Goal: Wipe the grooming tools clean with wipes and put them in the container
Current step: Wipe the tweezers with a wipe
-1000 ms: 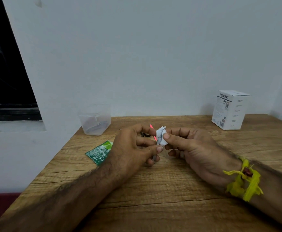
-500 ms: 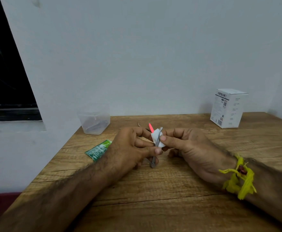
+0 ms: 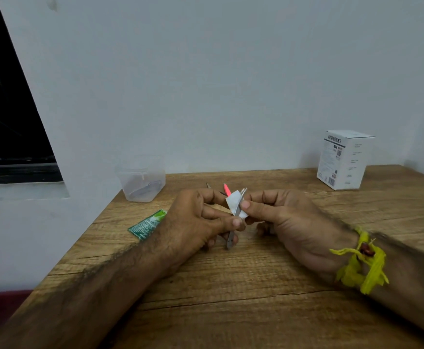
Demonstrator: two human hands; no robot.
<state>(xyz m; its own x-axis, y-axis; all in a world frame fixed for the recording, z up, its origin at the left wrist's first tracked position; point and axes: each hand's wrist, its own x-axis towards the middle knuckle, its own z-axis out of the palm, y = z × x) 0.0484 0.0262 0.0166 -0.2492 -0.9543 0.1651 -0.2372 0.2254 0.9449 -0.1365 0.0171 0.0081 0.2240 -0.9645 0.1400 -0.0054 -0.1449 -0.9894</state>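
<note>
Two hands meet over the middle of the wooden table (image 3: 231, 298), their forearms coming in from the lower corners. Farthest left, by the wall, stands the clear plastic container (image 3: 141, 180) with something grey lying in its bottom, too blurred to name; just in front of it lies a green wipe sachet (image 3: 147, 224), flat on the wood. The left hand (image 3: 195, 220) is curled, its thumb and fingers pinching the lower part of a thin grey metal tool (image 3: 232, 235), which stands tilted with its lower end poking out below the fingers and its paired tips showing above. Behind the hands a pink-tipped tool (image 3: 227, 189) and the tip of another slim tool (image 3: 208, 185) lie on the table. The right hand (image 3: 281, 220), a yellow thread band (image 3: 359, 263) at its wrist, pinches a folded white wipe (image 3: 233, 202) between thumb and forefinger around the upper part of the metal tool. Far right stands a white carton (image 3: 344, 159). Compared with a second ago, when the wipe was bunched over the tool's top, the metal tips now show above the wipe and the shaft's lower end is exposed beneath the left fingers; the hands remain close together.
</note>
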